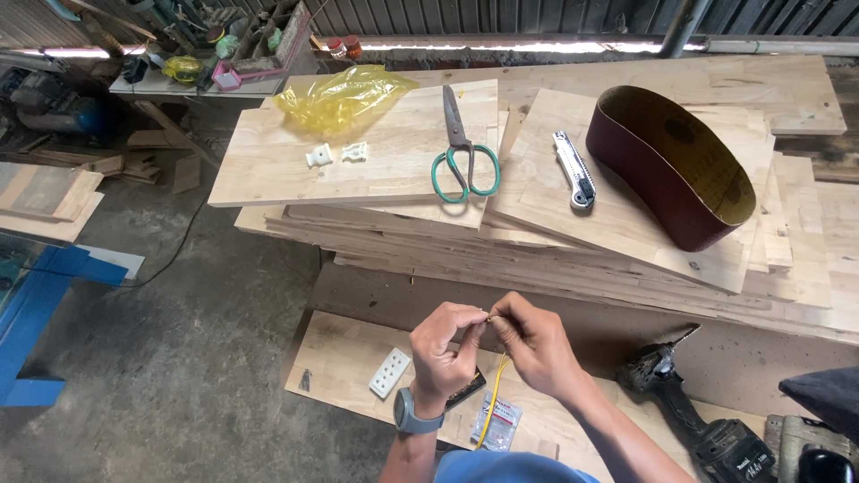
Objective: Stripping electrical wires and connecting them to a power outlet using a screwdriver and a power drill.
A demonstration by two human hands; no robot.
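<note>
My left hand (443,351) and my right hand (530,344) meet fingertip to fingertip over a low wooden board (344,358). Both pinch the top end of a thin yellow wire (494,402) that hangs down between them. A grey watch sits on my left wrist. On the board below lie a white socket plate (389,372) and a small clear packet (497,422). A dark flat part shows just under my left hand.
A stack of wood boards (376,161) carries green-handled scissors (462,148), a utility knife (574,170), a red-brown sanding belt loop (671,161), a yellow plastic bag (344,97) and two small white parts (335,154). A cordless drill (698,416) lies at right.
</note>
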